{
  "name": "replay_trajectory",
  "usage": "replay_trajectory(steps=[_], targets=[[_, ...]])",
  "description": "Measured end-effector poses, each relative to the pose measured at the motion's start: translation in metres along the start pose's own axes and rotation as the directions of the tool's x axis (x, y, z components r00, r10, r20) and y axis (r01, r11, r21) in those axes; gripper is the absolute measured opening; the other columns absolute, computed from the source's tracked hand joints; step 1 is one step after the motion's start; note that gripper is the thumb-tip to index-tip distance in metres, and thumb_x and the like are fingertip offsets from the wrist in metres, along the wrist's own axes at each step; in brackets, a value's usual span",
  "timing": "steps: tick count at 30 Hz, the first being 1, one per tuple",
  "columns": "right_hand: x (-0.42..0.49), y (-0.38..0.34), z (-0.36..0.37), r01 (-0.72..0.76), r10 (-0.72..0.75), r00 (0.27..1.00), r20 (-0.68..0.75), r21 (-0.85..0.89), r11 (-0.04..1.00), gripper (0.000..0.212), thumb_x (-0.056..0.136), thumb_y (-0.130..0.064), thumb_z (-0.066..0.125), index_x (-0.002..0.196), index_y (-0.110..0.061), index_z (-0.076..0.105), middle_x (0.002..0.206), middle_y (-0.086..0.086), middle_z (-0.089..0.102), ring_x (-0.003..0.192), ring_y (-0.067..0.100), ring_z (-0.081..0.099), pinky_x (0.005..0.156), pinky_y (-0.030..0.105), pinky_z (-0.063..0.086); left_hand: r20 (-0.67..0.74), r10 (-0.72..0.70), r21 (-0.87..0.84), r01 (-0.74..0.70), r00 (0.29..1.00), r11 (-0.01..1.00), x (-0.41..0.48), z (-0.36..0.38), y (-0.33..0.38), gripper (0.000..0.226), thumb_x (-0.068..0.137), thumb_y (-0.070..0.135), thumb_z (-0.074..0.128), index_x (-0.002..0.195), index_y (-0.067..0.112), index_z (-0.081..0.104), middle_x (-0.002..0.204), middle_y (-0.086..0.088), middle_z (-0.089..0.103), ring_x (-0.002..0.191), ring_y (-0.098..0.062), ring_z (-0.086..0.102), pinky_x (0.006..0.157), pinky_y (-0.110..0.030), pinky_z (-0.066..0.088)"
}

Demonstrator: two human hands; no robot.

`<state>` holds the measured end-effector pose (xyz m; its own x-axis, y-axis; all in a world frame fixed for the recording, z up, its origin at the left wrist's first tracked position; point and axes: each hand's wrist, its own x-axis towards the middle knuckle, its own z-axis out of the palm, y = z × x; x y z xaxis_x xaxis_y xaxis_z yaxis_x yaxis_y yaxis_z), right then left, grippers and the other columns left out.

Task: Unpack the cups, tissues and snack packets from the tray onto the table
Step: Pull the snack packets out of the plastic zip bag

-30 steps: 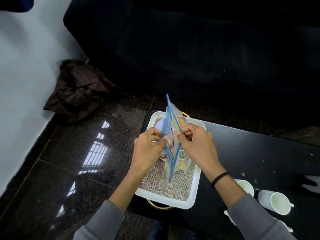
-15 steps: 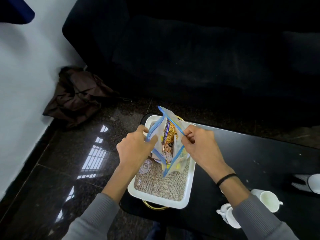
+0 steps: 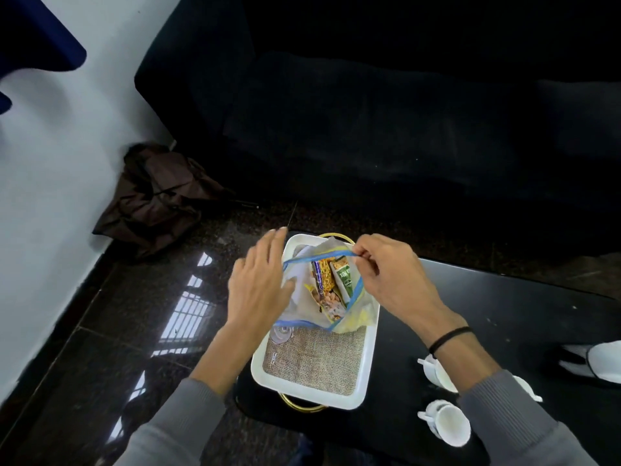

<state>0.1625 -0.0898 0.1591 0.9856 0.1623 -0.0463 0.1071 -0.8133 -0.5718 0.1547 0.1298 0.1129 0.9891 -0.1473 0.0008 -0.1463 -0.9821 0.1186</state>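
A white tray [image 3: 369, 358] with a burlap liner sits at the left end of the black table [image 3: 504, 317]. Over its far half is a clear zip bag [image 3: 359, 314] with a blue seal, its mouth wide open. Snack packets [image 3: 331, 280], yellow and green, stand inside it. My right hand [image 3: 389, 280] pinches the bag's far right rim. My left hand [image 3: 258, 287] hovers at the bag's left side, fingers spread, thumb near the rim. A small clear glass [image 3: 280, 334] lies in the tray under the bag. Two white cups [image 3: 450, 425] lie on the table to the right, one partly behind my forearm.
A black sofa [image 3: 403, 129] fills the far side. A brown cloth bundle [image 3: 158, 196] lies on the glossy dark floor by the white wall. Another white object [image 3: 601, 361] sits at the table's right edge. The tray's near gold handle [image 3: 299, 405] overhangs the table corner.
The bag has gone from shut and upright to pulled wide open. My left hand has let go of the rim and spread its fingers; my right hand keeps its pinch.
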Motion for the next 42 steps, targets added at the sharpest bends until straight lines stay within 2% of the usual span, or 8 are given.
replay_trajectory(steps=[5,12,16,19,28,35,38,42], targets=[[0.0,-0.009,0.005,0.072,-0.075,0.997,-0.03,-0.097,0.993,0.009,0.099,-0.019,0.059,0.104,-0.017,0.067,0.097,-0.004,0.063,0.087,0.014,0.059,0.072,0.034,0.053,-0.073,0.212,0.067,-0.208,0.974,0.976,0.001,-0.005,0.022,0.02,0.087,0.034,0.077,0.083,0.016,0.069,0.06,-0.004,0.067,0.049,-0.029,0.065,0.043,-0.03,0.042],[-0.022,-0.024,0.028,-0.161,0.175,0.982,-0.077,0.159,0.974,0.04,0.102,-0.041,0.057,0.073,-0.014,0.062,0.063,-0.001,0.061,0.057,0.014,0.058,0.058,0.03,0.047,0.028,-0.1,-0.09,0.102,0.995,0.991,0.004,-0.001,0.04,0.031,0.102,0.04,0.045,0.105,0.017,0.065,0.086,-0.012,0.074,0.084,-0.041,0.07,0.063,-0.035,0.033],[-0.026,-0.029,0.044,-0.552,0.513,0.827,0.231,0.511,0.659,0.083,0.085,-0.084,0.04,0.089,-0.008,0.074,0.083,0.006,0.077,0.081,0.016,0.073,0.081,0.033,0.056,0.034,-0.018,-0.166,0.024,0.999,0.986,-0.003,0.002,0.047,0.029,0.097,0.046,0.051,0.093,0.022,0.067,0.078,-0.009,0.074,0.077,-0.037,0.07,0.059,-0.032,0.032],[-0.018,-0.02,0.05,-0.637,0.621,0.726,0.296,0.631,0.443,0.042,0.091,-0.05,0.059,0.097,-0.011,0.075,0.101,0.016,0.077,0.096,0.033,0.072,0.092,0.052,0.057,0.028,0.079,-0.341,-0.065,0.996,0.938,-0.019,0.006,0.042,0.045,0.087,0.07,0.046,0.081,0.029,0.065,0.069,0.013,0.072,0.067,-0.009,0.069,0.055,-0.026,0.035],[-0.028,-0.01,0.026,-0.478,0.402,0.833,0.38,0.86,0.178,0.03,0.092,-0.02,0.06,0.073,-0.005,0.076,0.105,0.021,0.067,0.091,0.028,0.071,0.088,0.058,0.061,0.415,-0.433,-0.66,0.592,0.8,0.461,-0.012,0.058,-0.003,0.047,0.095,0.069,0.037,0.09,0.029,0.06,0.09,0.009,0.068,0.086,-0.011,0.064,0.066,-0.027,0.04],[-0.035,-0.006,0.005,-0.394,0.275,0.868,0.414,0.91,-0.126,0.024,0.087,-0.026,0.058,0.09,-0.005,0.068,0.115,0.011,0.076,0.099,0.04,0.076,0.065,0.048,0.062,0.86,0.107,-0.453,0.843,0.499,-0.291,-0.015,0.083,-0.007,0.081,0.075,0.075,0.069,0.121,0.009,0.074,0.128,-0.025,0.068,0.109,-0.039,0.069,0.097,-0.053,0.055],[-0.04,0.003,0.008,-0.363,0.397,0.832,0.389,0.921,-0.142,0.047,0.099,-0.032,0.042,0.075,-0.014,0.078,0.084,0.011,0.075,0.074,0.026,0.076,0.06,0.046,0.061,0.848,0.121,-0.446,0.819,0.515,-0.361,-0.028,0.09,-0.004,0.081,0.07,0.063,0.082,0.129,0.01,0.069,0.136,-0.026,0.063,0.119,-0.043,0.062,0.109,-0.063,0.043],[-0.045,0.031,0.03,-0.436,0.605,0.647,0.465,0.876,-0.206,0.06,0.1,-0.038,0.04,0.131,0.01,0.06,0.131,0.032,0.062,0.119,0.05,0.062,0.071,0.044,0.054,0.84,0.092,-0.442,0.774,0.534,-0.453,-0.038,0.098,-0.002,0.069,0.071,0.056,0.083,0.121,0.01,0.074,0.122,-0.022,0.071,0.107,-0.038,0.069,0.106,-0.06,0.047]])
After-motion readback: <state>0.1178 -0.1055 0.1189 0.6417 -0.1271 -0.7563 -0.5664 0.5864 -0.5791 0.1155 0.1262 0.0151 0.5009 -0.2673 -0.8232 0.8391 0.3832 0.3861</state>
